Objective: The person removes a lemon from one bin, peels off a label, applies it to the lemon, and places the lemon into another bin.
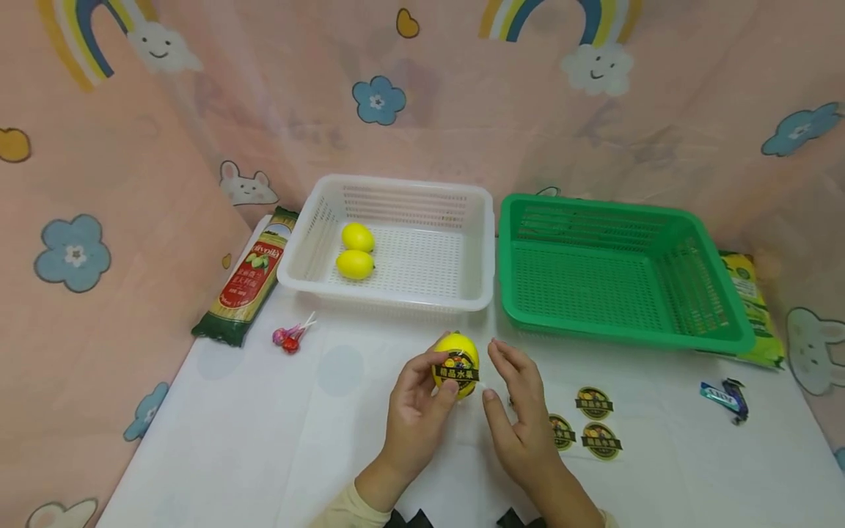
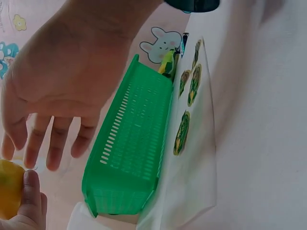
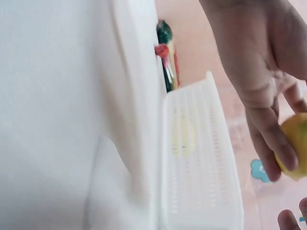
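Note:
My left hand (image 1: pixel 412 414) holds a yellow lemon (image 1: pixel 462 343) between thumb and fingers in the head view. A round black-and-gold sticker (image 1: pixel 457 374) with printed characters lies on the lemon's front. My right hand (image 1: pixel 524 422) is just right of the lemon, its fingers extended and apart from it. In the left wrist view the right hand (image 2: pixel 67 72) hangs with fingers spread above the lemon (image 2: pixel 9 189). The right wrist view shows the left hand (image 3: pixel 261 72) with its fingers around the lemon (image 3: pixel 295 143).
Two lemons (image 1: pixel 356 265) sit in the white basket (image 1: pixel 389 297); a green basket (image 1: pixel 620 334) stands beside it. Several loose stickers (image 1: pixel 601 441) lie right of my hands. Spaghetti (image 1: pixel 247 279) and lollipops (image 1: pixel 290 339) are at left; a green-yellow packet (image 1: pixel 759 315) and small wrapped sweets (image 1: pixel 726 397) at right.

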Demonstrator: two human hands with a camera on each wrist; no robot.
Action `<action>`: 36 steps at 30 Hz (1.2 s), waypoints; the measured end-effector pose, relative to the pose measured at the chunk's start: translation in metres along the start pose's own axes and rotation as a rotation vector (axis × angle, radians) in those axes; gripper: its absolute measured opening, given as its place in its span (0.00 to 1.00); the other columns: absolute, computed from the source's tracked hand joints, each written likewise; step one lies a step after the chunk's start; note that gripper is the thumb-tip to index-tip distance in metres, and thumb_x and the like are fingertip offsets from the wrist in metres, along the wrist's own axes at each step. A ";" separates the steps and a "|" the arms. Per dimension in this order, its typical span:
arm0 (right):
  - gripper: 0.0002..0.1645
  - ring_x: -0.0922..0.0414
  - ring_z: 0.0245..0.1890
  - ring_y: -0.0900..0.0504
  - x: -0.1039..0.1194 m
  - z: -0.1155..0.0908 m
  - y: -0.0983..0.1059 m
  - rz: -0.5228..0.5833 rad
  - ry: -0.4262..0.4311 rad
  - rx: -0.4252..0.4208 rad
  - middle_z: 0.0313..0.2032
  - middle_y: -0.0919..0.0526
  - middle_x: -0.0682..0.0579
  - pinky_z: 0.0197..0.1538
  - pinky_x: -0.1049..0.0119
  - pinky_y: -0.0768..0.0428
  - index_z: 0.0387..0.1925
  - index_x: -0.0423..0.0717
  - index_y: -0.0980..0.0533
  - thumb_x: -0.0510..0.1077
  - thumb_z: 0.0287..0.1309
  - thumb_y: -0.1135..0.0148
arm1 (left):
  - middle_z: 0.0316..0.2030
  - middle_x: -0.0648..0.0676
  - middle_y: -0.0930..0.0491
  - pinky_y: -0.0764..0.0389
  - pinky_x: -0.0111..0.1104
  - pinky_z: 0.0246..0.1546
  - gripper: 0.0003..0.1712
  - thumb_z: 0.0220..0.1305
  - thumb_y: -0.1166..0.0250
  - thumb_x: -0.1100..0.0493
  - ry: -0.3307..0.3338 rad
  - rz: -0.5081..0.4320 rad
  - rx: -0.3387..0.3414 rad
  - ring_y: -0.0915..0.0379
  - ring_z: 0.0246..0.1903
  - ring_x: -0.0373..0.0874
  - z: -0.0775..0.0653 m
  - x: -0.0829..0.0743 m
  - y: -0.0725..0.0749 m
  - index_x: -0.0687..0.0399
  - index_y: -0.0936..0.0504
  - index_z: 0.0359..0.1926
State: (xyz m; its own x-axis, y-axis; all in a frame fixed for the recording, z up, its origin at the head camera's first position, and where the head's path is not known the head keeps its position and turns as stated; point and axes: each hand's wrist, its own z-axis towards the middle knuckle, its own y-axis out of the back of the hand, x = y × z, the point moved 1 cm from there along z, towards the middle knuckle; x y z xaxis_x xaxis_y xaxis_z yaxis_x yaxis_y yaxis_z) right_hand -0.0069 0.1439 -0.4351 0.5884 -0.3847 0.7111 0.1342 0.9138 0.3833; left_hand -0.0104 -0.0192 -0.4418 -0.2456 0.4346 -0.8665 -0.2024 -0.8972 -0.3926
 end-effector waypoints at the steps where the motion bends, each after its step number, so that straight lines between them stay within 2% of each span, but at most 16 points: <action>1: 0.41 0.55 0.75 0.38 -0.002 0.002 0.003 -0.015 0.014 -0.008 0.72 0.33 0.37 0.75 0.67 0.40 0.75 0.32 0.33 0.22 0.57 0.44 | 0.76 0.73 0.41 0.24 0.38 0.65 0.20 0.76 0.40 0.71 0.002 -0.004 -0.002 0.37 0.75 0.53 0.000 0.000 0.000 0.73 0.32 0.64; 4: 0.40 0.53 0.76 0.38 -0.007 0.008 0.014 -0.075 0.071 -0.057 0.72 0.33 0.35 0.76 0.64 0.41 0.73 0.29 0.32 0.24 0.56 0.43 | 0.76 0.74 0.41 0.23 0.37 0.64 0.18 0.76 0.40 0.71 0.010 -0.023 -0.004 0.37 0.75 0.52 -0.002 0.001 0.001 0.69 0.30 0.63; 7: 0.39 0.53 0.75 0.38 -0.013 0.014 0.030 -0.129 0.071 -0.116 0.71 0.31 0.34 0.76 0.62 0.41 0.72 0.30 0.31 0.27 0.55 0.42 | 0.76 0.75 0.42 0.22 0.36 0.63 0.17 0.76 0.40 0.72 0.011 -0.031 0.006 0.37 0.75 0.53 -0.002 0.003 0.002 0.64 0.28 0.62; 12: 0.39 0.54 0.75 0.40 -0.024 0.023 0.060 -0.186 -0.053 -0.176 0.71 0.31 0.37 0.73 0.61 0.42 0.73 0.35 0.29 0.27 0.57 0.38 | 0.75 0.73 0.39 0.23 0.36 0.64 0.18 0.75 0.39 0.73 0.008 -0.025 -0.003 0.36 0.74 0.52 -0.001 0.004 0.006 0.60 0.26 0.62; 18: 0.39 0.40 0.75 0.43 -0.042 0.029 0.102 -0.277 -0.212 -0.196 0.74 0.33 0.39 0.71 0.35 0.44 0.75 0.42 0.29 0.30 0.62 0.34 | 0.75 0.71 0.37 0.22 0.37 0.63 0.19 0.73 0.37 0.72 0.014 -0.038 -0.014 0.35 0.74 0.52 0.000 0.004 0.008 0.57 0.24 0.61; 20: 0.39 0.36 0.74 0.44 -0.049 0.029 0.117 -0.316 -0.259 -0.203 0.75 0.34 0.40 0.69 0.30 0.45 0.75 0.43 0.29 0.30 0.63 0.33 | 0.75 0.71 0.37 0.22 0.37 0.63 0.19 0.73 0.37 0.73 0.016 -0.042 -0.017 0.35 0.74 0.53 -0.001 0.004 0.009 0.55 0.24 0.61; 23: 0.38 0.36 0.73 0.43 -0.062 0.030 0.137 -0.393 -0.295 -0.230 0.74 0.33 0.40 0.68 0.34 0.46 0.74 0.44 0.27 0.32 0.64 0.32 | 0.75 0.71 0.37 0.22 0.38 0.63 0.21 0.72 0.36 0.74 0.021 -0.047 -0.020 0.36 0.74 0.52 0.000 0.005 0.009 0.53 0.23 0.60; 28: 0.36 0.37 0.73 0.40 -0.084 0.026 0.166 -0.502 -0.354 -0.298 0.72 0.30 0.38 0.75 0.46 0.54 0.73 0.45 0.25 0.35 0.63 0.27 | 0.75 0.71 0.37 0.21 0.38 0.62 0.21 0.71 0.36 0.73 0.028 -0.048 -0.025 0.35 0.74 0.53 0.002 0.006 0.010 0.54 0.23 0.60; 31: 0.34 0.40 0.75 0.41 -0.092 0.022 0.174 -0.533 -0.447 -0.324 0.72 0.30 0.41 0.77 0.47 0.56 0.71 0.44 0.23 0.39 0.65 0.26 | 0.75 0.71 0.37 0.21 0.38 0.62 0.21 0.71 0.35 0.73 0.035 -0.045 -0.033 0.35 0.73 0.52 0.002 0.008 0.011 0.54 0.22 0.60; 36: 0.24 0.42 0.72 0.41 -0.100 0.017 0.177 -0.563 -0.547 -0.363 0.66 0.27 0.42 0.75 0.46 0.49 0.60 0.39 0.16 0.41 0.64 0.24 | 0.76 0.70 0.38 0.21 0.38 0.62 0.22 0.71 0.35 0.73 0.056 -0.045 -0.042 0.34 0.73 0.51 0.003 0.010 0.012 0.50 0.21 0.60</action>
State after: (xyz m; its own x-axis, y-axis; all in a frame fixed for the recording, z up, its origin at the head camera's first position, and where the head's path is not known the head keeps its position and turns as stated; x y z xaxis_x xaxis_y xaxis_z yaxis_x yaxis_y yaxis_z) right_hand -0.0555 0.3418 -0.4289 -0.0961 -0.7160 0.6914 0.5921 0.5173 0.6180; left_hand -0.0178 -0.0258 -0.4542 -0.1839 0.4709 -0.8628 -0.1719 -0.8796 -0.4435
